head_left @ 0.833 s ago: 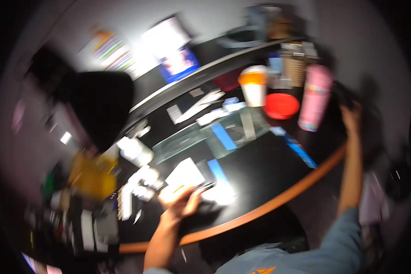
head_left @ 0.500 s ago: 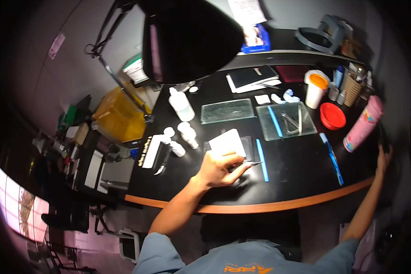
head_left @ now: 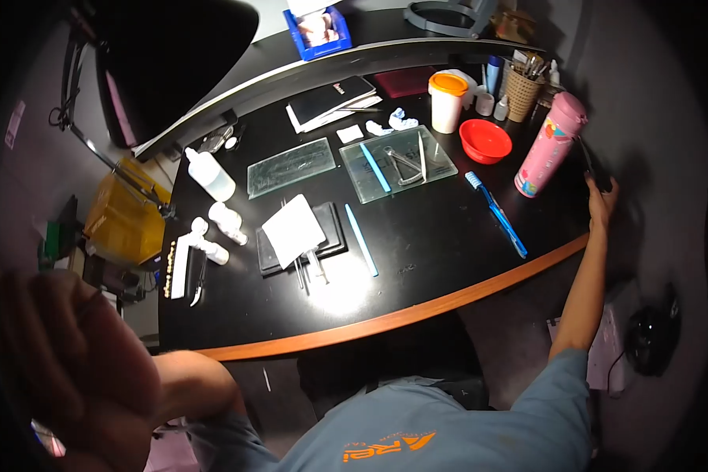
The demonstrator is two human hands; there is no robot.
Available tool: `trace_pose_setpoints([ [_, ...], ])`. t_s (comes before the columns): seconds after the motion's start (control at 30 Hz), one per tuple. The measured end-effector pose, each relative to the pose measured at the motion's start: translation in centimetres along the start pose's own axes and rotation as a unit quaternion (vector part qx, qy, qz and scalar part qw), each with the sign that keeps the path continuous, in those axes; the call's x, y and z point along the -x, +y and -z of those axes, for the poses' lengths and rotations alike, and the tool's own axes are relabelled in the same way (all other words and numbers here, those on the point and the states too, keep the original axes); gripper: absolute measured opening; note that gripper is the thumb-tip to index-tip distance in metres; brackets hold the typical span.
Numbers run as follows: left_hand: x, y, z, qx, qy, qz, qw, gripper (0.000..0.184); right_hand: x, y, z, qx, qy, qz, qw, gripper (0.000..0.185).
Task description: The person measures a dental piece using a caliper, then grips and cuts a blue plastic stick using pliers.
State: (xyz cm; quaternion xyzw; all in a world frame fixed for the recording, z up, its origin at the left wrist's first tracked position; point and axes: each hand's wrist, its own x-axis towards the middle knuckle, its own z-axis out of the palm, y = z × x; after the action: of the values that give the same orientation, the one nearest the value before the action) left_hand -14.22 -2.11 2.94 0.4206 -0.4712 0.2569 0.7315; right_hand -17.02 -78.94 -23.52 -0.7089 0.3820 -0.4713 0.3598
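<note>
My left hand [head_left: 82, 366] is raised close to the camera at the lower left, blurred and dark. Its fingers look apart, with nothing visible in them. My right hand [head_left: 600, 203] is at the desk's right edge, with its fingers around something dark that I cannot make out, beside a pink bottle [head_left: 544, 153]. On the desk, a white paper pad [head_left: 293, 232] lies on a black block [head_left: 332, 228]. A slim metal tool [head_left: 317, 267] and a thin dark tool [head_left: 299, 275] rest there. A blue stick [head_left: 361, 240] lies just right of them.
A toothbrush [head_left: 497, 216], a red bowl [head_left: 485, 143] and an orange-lidded cup [head_left: 447, 106] stand toward the right. Glass plates [head_left: 291, 167] lie mid-desk. White bottles [head_left: 212, 177] are at left. A black lamp [head_left: 173, 59] hangs at upper left. The wooden edge [head_left: 393, 318] borders the desk.
My left hand has let go of the thin tool at the pad and come back up to the lower left. The view has swung, shifting the desk leftward. My right hand stays at the right edge.
</note>
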Motion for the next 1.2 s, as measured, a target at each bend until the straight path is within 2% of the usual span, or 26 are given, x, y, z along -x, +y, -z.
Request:
trace_pose_setpoints([
  [0.17, -0.3, -0.5, -1.2, 0.011, -0.052, -0.040, 0.998, 0.047, 0.3, -0.6, -0.1, 0.007, 0.009, -0.001, 1.000, 0.104],
  [0.3, 0.1, -1.7, -1.7, 0.011, -0.052, -0.046, 0.998, 0.046, 0.2, -0.1, 0.0, -0.036, -0.003, -0.001, 0.999, 0.104],
  [0.4, 0.0, -2.3, -1.8, 0.012, -0.052, -0.053, 0.997, 0.045, 0.3, -0.5, 0.1, 0.008, -0.005, -0.030, 1.000, 0.103],
  [0.5, 0.4, -2.3, -2.0, 0.009, -0.045, -0.057, 0.997, 0.044, -0.2, 0.1, 0.0, -0.013, -0.011, -0.011, 1.000, 0.104],
  [0.6, 0.7, -2.5, -2.3, 0.005, -0.038, -0.063, 0.997, 0.043, -0.5, 0.5, 0.0, 0.000, -0.019, -0.033, 0.999, 0.105],
  [0.77, 1.3, -2.5, -3.1, -0.020, -0.032, -0.072, 0.997, 0.042, -1.0, 1.1, 0.4, -0.004, -0.014, 0.002, 1.000, 0.103],
  [0.8, 1.5, -2.3, -3.3, -0.026, -0.033, -0.086, 0.995, 0.042, -2.5, 3.2, 0.5, -0.034, -0.022, 0.006, 0.999, 0.102],
  [0.83, 1.8, -1.8, -3.2, -0.031, -0.032, -0.101, 0.994, 0.041, -3.1, 4.1, 0.1, -0.017, 0.005, 0.055, 0.998, 0.095],
  [0.87, 2.2, -1.2, -3.3, -0.038, -0.030, -0.117, 0.992, 0.041, -5.2, 6.8, -0.4, -0.094, -0.037, 0.058, 0.993, 0.086],
  [0.9, 2.4, -0.8, -3.4, -0.039, -0.032, -0.126, 0.991, 0.041, -6.0, 7.4, -0.4, -0.087, -0.070, 0.059, 0.992, 0.078],
  [0.93, 2.6, -0.7, -3.4, -0.044, -0.028, -0.125, 0.991, 0.041, -2.5, 3.9, -0.4, -0.101, -0.006, -0.009, 0.995, 0.077],
  [1.0, 2.5, -0.3, -3.4, -0.052, -0.022, -0.125, 0.990, 0.040, -1.5, 2.9, 0.1, -0.044, -0.009, -0.014, 0.999, 0.075],
  [1.2, 2.3, 0.0, -3.3, -0.049, -0.014, -0.136, 0.989, 0.038, -1.6, 2.4, 0.3, -0.030, -0.050, 0.016, 0.998, 0.066],
])
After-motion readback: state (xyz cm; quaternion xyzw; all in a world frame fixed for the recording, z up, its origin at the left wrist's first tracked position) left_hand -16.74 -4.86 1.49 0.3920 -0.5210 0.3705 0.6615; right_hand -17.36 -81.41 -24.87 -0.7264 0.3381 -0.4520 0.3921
